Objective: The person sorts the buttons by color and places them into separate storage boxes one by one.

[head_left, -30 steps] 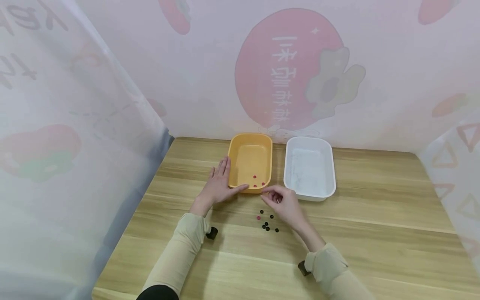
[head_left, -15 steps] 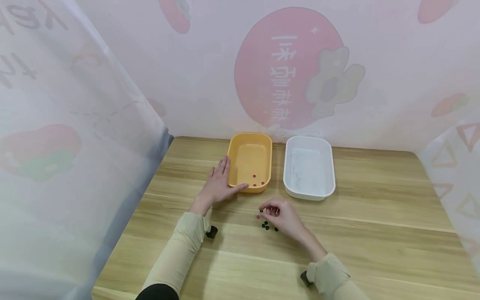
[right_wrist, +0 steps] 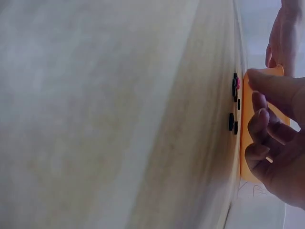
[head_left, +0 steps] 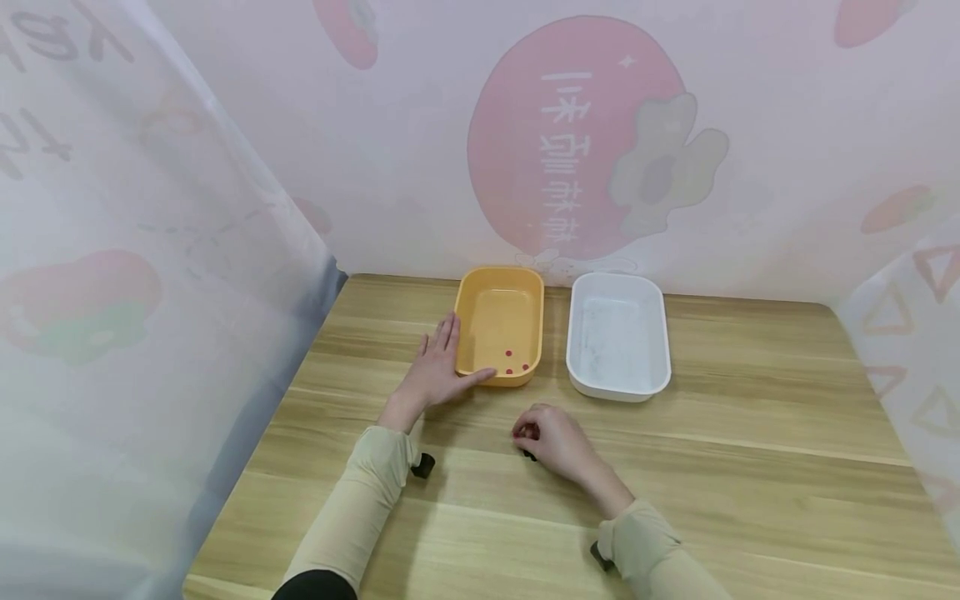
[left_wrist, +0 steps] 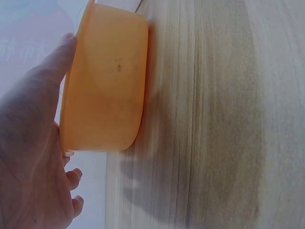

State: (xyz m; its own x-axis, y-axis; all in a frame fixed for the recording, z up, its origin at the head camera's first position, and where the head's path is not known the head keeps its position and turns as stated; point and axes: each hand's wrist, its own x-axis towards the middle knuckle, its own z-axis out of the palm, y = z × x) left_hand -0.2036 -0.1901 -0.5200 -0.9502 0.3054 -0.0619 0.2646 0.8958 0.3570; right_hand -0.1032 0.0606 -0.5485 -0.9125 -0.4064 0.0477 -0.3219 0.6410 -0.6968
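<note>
Against the orange tray [head_left: 500, 321] spreads the left hand [head_left: 437, 373] — right hand [head_left: 558, 443] curled, hold unclear.

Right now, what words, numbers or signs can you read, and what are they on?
None I can read for sure.
White characters on the big pink circle: faint, seemingly turned or flipped.
Big grey letters on the left cloth: pale, cut off by the edge.
No label shows on the yellow tray or white tray.

curtained workspace, printed cloth [head_left: 405, 150] (fruity), table [head_left: 765, 433]
</note>
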